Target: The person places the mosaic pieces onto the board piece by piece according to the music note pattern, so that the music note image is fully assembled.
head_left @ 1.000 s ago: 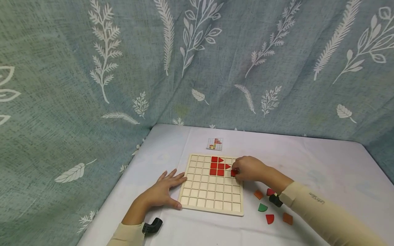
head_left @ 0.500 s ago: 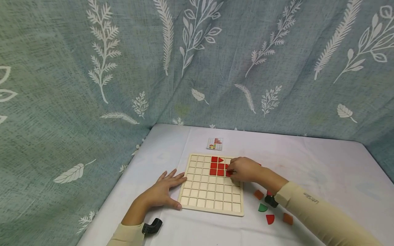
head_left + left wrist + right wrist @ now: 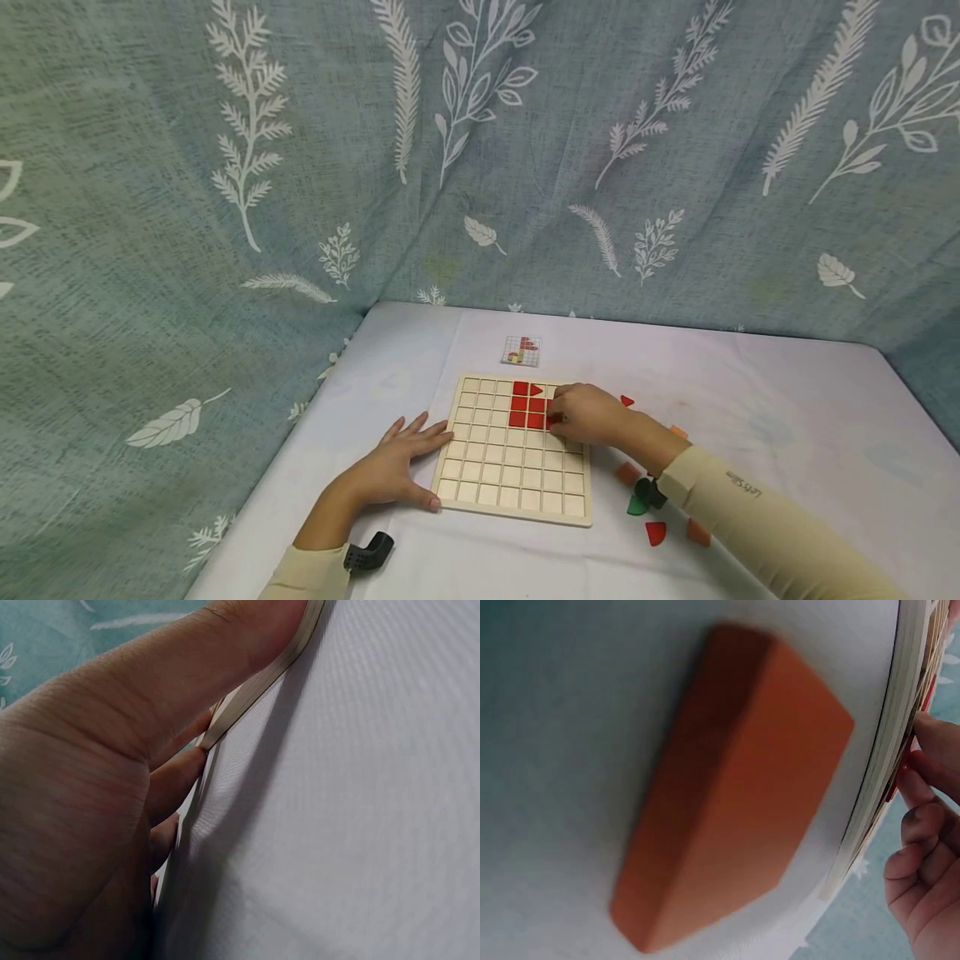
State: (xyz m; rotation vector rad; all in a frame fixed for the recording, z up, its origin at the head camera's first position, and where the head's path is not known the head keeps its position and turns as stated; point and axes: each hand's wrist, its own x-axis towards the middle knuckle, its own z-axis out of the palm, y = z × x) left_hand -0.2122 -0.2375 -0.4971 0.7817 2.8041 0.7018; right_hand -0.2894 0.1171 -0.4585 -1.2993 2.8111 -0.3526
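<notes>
A pale wooden grid board (image 3: 495,477) lies on the white cloth, with red square tiles (image 3: 536,420) and a red triangle (image 3: 536,390) set in its upper cells. My right hand (image 3: 588,414) is over the board's upper right and pinches a red tile (image 3: 892,792) between thumb and fingers, low at the grid. In the head view most of that tile is hidden by the fingers. My left hand (image 3: 393,471) lies flat with fingers spread at the board's left edge; its thumb and fingertips touch the wooden rim (image 3: 251,694).
A small pattern card (image 3: 521,351) lies behind the board. Right of it are loose pieces: a green one (image 3: 637,505), a red quarter-round (image 3: 656,533), an orange tile (image 3: 698,532) and a red triangle (image 3: 627,401). A thick orange block (image 3: 757,787) fills the right wrist view.
My right hand has moved left with the red tile, bringing it up beside the red squares in the third row. It now covers the second-row triangle. The left hand stays put.
</notes>
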